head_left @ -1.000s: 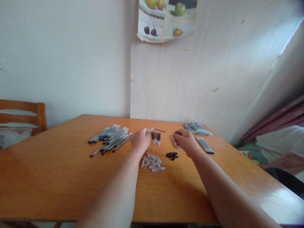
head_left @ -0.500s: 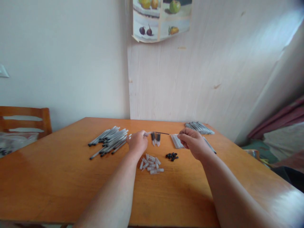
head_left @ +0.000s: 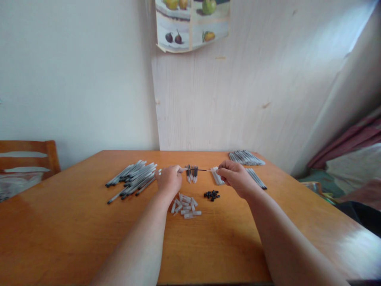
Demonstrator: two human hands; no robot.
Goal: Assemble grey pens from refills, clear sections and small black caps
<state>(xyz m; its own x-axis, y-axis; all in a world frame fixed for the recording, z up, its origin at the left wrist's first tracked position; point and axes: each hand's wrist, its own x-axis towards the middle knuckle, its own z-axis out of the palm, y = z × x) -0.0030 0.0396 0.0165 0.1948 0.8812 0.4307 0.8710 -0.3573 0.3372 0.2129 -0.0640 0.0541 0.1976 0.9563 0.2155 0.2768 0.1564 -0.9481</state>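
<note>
My left hand [head_left: 169, 180] is closed around a whitish pen barrel [head_left: 182, 170]. A thin black pen refill [head_left: 199, 170] spans the gap between my hands, its left end at the barrel's mouth. My right hand [head_left: 235, 177] pinches the refill's pale end between thumb and fingertips. Behind the refill lie more refills [head_left: 192, 176] with pale tips. White barrels [head_left: 218, 176] lie by my right hand, partly hidden. Nearer me are a heap of translucent pen caps [head_left: 186, 207] and a small pile of black plugs [head_left: 212, 195].
Left on the wooden table [head_left: 71, 222] is a big pile of grey-white pens with black ends [head_left: 135, 178]. More pens [head_left: 256, 178] lie right, and a stack [head_left: 246, 157] at the back right. A chair [head_left: 29, 153] stands left; a fruit picture [head_left: 192, 28] hangs on the wall.
The view has shifted slightly, so everything sits a little further left. The refill now lies more level and lines up with the barrel. Both hands keep their grip.
</note>
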